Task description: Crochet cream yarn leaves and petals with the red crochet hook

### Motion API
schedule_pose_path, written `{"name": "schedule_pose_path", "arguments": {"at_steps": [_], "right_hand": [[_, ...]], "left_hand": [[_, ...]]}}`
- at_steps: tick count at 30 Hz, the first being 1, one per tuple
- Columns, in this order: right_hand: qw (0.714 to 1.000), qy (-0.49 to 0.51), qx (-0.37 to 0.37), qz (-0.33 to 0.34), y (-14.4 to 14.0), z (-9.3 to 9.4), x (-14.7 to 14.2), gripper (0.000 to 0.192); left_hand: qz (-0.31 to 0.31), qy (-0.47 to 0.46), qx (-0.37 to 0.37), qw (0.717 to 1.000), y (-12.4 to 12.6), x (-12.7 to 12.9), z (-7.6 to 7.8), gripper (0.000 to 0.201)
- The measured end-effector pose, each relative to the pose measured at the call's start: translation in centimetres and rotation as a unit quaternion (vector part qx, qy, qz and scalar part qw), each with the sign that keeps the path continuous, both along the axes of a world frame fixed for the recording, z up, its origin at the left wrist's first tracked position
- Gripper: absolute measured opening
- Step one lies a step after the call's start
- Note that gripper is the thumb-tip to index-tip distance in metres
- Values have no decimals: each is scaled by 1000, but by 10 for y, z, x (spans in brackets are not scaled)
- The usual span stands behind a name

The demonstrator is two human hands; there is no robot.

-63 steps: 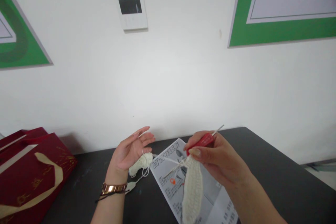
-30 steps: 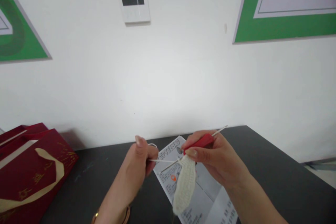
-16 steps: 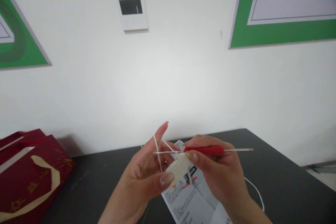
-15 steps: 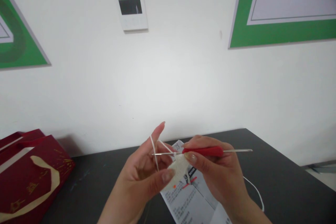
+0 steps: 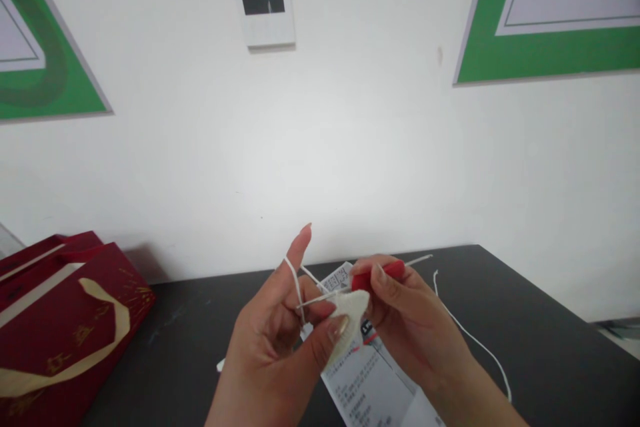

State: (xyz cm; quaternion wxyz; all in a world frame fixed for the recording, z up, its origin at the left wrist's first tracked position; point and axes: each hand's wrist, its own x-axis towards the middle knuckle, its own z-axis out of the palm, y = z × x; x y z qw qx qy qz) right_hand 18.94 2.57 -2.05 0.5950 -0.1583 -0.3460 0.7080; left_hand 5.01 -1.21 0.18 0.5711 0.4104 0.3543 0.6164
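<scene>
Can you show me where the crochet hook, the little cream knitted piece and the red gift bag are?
crochet hook (image 5: pixel 379 273), head view, on its red handle by the right hand's fingers.
cream knitted piece (image 5: pixel 350 312), head view, on its middle, pinched by both hands.
red gift bag (image 5: pixel 65 327), head view, on its front face.

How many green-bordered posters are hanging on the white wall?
2. One green-bordered poster hangs at the upper left; the other green-bordered poster hangs at the upper right. Both run past the picture's edge, so more may hang out of view.
</scene>
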Motion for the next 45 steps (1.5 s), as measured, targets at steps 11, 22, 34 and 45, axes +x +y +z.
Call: {"name": "schedule_pose_path", "arguments": {"at_steps": [11,22,34,45], "right_hand": [[999,-30,16,-36,6,4,9,14],[997,-38,17,-65,5,4,5,14],[903,-224,228,-287,-7,-2,5,10],[733,-280,481,-391,-7,-18,7,37]], "left_hand": [[-81,-4,6,997,6,-11,-2,70],[-10,78,34,996,6,-9,-3,63],[77,134,57,986,11,-2,-5,75],[-110,-64,-53,990,21,-18,0,74]]}}
